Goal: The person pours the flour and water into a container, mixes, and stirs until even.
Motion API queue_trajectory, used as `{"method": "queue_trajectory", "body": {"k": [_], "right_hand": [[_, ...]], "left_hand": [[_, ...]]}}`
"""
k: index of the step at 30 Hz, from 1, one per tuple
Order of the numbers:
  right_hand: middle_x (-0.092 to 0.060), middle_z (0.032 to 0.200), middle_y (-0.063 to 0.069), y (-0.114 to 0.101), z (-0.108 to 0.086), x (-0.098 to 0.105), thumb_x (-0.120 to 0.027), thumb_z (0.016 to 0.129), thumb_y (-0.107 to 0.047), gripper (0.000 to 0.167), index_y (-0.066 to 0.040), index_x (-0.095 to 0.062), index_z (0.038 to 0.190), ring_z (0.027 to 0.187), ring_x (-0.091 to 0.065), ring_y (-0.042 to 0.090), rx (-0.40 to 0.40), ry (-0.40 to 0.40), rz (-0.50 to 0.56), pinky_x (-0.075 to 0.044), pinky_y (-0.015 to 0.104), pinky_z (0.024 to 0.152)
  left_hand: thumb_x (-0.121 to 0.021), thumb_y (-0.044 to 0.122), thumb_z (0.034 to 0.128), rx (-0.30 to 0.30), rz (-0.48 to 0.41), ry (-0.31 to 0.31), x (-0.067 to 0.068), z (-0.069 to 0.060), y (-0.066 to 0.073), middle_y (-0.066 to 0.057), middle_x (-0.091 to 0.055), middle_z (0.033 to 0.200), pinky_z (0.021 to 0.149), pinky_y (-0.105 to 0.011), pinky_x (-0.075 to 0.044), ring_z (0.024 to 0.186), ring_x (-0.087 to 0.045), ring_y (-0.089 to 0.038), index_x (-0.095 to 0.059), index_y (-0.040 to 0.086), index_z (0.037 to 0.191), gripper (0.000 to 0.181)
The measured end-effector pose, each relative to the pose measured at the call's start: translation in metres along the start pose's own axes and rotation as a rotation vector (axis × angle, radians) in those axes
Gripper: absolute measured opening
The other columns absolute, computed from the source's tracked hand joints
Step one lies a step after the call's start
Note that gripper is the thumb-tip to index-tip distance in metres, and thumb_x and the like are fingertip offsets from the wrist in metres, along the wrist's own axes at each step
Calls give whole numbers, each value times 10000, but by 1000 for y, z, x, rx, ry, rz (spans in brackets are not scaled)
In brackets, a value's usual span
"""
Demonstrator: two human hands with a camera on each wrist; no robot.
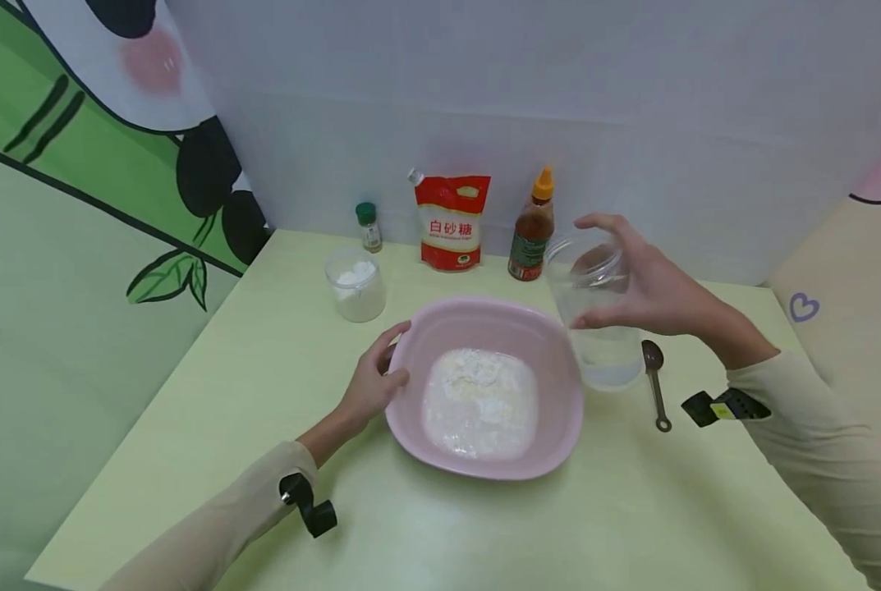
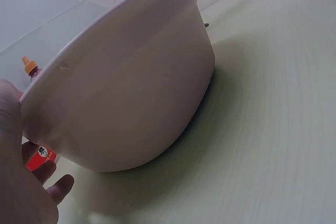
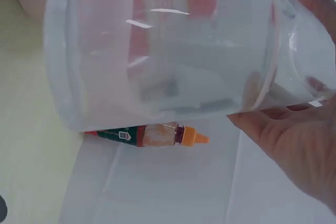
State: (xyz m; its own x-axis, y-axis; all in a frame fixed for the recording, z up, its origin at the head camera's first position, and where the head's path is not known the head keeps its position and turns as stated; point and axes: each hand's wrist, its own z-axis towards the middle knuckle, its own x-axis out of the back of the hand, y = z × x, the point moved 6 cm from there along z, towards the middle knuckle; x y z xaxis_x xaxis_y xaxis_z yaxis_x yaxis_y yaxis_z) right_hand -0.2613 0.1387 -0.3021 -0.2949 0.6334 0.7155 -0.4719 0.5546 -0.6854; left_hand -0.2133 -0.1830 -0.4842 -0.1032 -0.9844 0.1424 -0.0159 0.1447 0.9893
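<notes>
My right hand grips a clear plastic container near its top, just right of the basin; a little clear liquid shows at its bottom. In the right wrist view the fingers and thumb lie around the clear container. A pink basin on the table holds white powder in cloudy white liquid. On the basin's left rim my left hand has its thumb and fingers. The left wrist view shows that hand at the edge of the tilted-looking basin.
Behind the basin stand a jar of white powder, a small green-capped bottle, a red pouch and an orange-capped sauce bottle. A dark measuring spoon lies on the table at the right. A wall rises behind.
</notes>
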Motion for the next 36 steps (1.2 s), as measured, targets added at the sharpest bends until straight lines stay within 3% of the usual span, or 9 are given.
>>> {"method": "queue_trajectory", "body": {"k": [7,11,21,28,36], "right_hand": [[-621,1261,152,4,-2,12,-890,702,-92,1025,-237,-271,1505,980,-662,22,-45,134,85,-531,179,809],[-603,1277,195,9,-4,18,-869,723,-63,1024,-236,-243,1515,984,-630,-32,-44,220,135,-540,151,761],[-591,1279,167,26,3,34,-824,793,-141,960,-293,-213,1518,1033,-635,28,-101,420,185,-541,130,765],[-583,1317,160,62,17,44,-836,781,-271,976,-340,-196,1516,1183,-618,275,-182,567,163,-525,197,850],[-501,1411,182,105,48,35,-841,770,-330,1027,-301,-159,1537,1255,-561,315,-267,650,228,-505,475,957]], "left_hand": [[-470,-103,762,-24,13,14,0,0,1,-265,-508,1460,736,-261,-580,1152,-583,-381,-363,119,1539,815],[-467,-105,759,-29,7,12,-1,1,3,-271,-503,1461,733,-264,-580,1154,-583,-390,-365,116,1537,815],[-466,-97,764,-11,10,20,-1,1,0,-276,-501,1461,748,-282,-585,1150,-593,-378,-370,122,1535,807],[-470,-90,775,-6,-1,3,-6,4,0,-269,-490,1474,758,-296,-588,1152,-590,-387,-367,132,1539,802],[-468,-105,782,10,17,20,-1,4,-1,-271,-488,1476,770,-314,-594,1165,-580,-406,-361,151,1543,809]]}}
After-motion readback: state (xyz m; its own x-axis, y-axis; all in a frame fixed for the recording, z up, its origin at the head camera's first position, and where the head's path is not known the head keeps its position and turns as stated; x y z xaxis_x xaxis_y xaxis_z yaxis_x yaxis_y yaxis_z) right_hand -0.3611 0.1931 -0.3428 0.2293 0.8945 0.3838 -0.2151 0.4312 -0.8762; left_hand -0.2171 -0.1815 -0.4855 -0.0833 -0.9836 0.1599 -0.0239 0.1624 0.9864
